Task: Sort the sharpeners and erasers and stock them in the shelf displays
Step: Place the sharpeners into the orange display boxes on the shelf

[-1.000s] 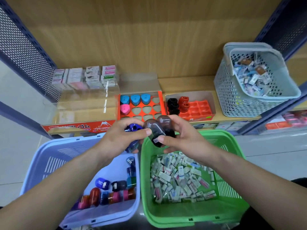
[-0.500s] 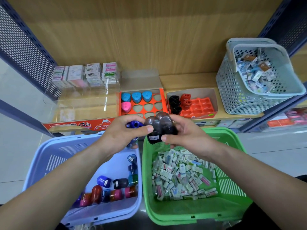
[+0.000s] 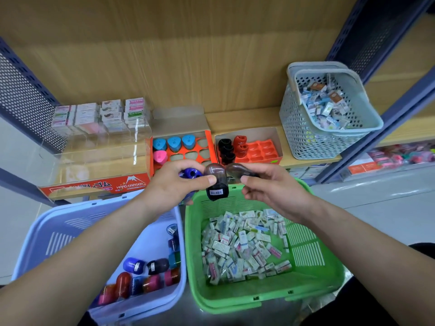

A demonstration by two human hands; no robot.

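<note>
Smoke-grey sharpener (image 3: 215, 184) is getting pinched by the left hand (image 3: 173, 184), also clutching a blue sharpener (image 3: 191, 173); right hand (image 3: 273, 187) is gripping a second grey sharpener (image 3: 236, 170).

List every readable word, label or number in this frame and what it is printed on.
"HARD ERASER", beside Japanese "ゴム": red cardboard display front.
Barcode sticker, dark translucent sharpener in left hand: too small to read.
Wrapped erasers in green plastic basket: print too blurred.
</note>
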